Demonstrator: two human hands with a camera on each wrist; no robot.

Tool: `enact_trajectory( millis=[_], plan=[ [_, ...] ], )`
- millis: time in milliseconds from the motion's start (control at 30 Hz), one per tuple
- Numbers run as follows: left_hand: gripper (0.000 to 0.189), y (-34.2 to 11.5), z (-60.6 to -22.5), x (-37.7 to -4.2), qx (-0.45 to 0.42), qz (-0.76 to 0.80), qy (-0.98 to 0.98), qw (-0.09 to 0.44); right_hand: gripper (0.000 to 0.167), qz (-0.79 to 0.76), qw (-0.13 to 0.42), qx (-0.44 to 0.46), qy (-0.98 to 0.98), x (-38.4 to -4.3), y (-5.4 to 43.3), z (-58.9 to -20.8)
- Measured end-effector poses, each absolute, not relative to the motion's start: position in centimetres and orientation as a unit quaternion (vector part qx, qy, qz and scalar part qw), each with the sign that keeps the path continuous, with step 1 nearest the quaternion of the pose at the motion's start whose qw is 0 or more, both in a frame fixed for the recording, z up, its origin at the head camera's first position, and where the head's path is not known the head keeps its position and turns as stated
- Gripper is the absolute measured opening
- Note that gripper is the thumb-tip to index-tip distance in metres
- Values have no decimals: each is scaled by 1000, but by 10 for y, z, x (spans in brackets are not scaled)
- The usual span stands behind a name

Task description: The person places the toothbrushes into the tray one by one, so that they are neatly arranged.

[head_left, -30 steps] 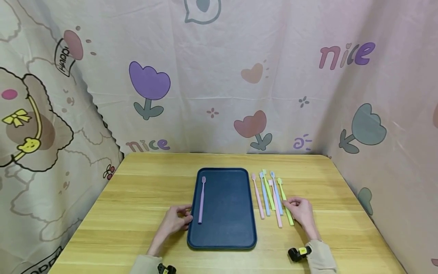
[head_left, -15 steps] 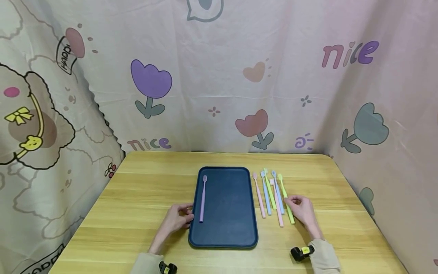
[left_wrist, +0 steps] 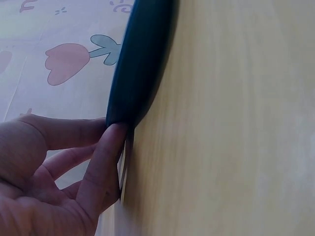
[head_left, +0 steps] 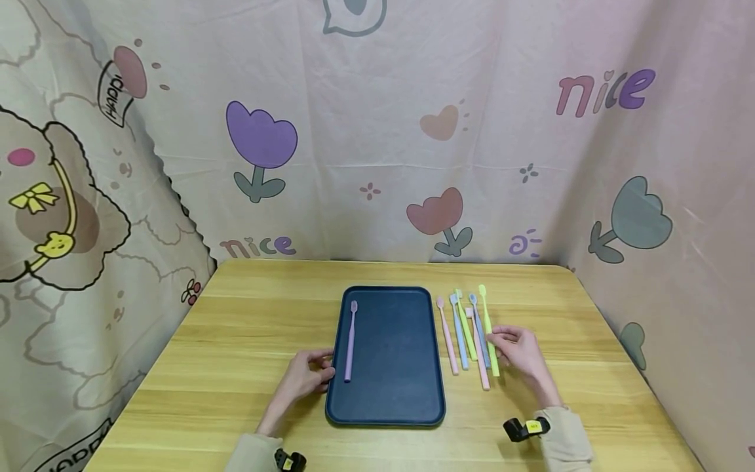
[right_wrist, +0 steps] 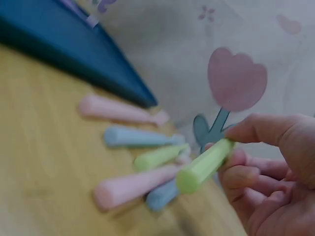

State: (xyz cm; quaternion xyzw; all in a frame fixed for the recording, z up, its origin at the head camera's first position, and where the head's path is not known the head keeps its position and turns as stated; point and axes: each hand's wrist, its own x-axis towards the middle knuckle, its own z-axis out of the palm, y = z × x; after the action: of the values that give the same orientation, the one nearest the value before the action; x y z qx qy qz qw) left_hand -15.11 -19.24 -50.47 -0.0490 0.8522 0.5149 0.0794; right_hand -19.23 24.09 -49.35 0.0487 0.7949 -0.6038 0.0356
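Note:
My right hand [head_left: 520,353] pinches a yellow-green toothbrush [head_left: 487,316] by its handle, held just above the other brushes; in the right wrist view the handle's end [right_wrist: 191,177] points toward the camera. With thumb and fingers my left hand [head_left: 305,377] grips the left edge of a dark blue tray [head_left: 392,367]. In the left wrist view, fingertips meet at the tray's rim [left_wrist: 140,64]. One purple toothbrush [head_left: 350,344] lies lengthwise on the tray's left side. Right of the tray lie a pink toothbrush [head_left: 447,337], a blue toothbrush [head_left: 459,334], a second green toothbrush [head_left: 466,328] and others.
A second pink toothbrush [head_left: 480,357] and a second blue toothbrush [head_left: 475,314] lie close together beside the right hand. Everything rests on a wooden table [head_left: 236,321]. A printed curtain [head_left: 354,131] hangs behind and along both sides.
The right hand has taken up the yellow-green toothbrush and shifted it slightly up and left from the table. The left hand stays at the tray's edge.

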Motion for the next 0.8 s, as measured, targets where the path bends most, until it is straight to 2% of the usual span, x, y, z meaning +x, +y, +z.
enact_trajectory(
  millis=[467, 800],
  plan=[
    [42, -192, -504, -151, -42, 522, 848, 80, 50, -629, 112, -35, 768, -193, 222, -471],
    [42, -191, -504, -151, -41, 524, 847, 77, 34, -652, 158, -73, 738, -196, 193, -468]
  ],
)
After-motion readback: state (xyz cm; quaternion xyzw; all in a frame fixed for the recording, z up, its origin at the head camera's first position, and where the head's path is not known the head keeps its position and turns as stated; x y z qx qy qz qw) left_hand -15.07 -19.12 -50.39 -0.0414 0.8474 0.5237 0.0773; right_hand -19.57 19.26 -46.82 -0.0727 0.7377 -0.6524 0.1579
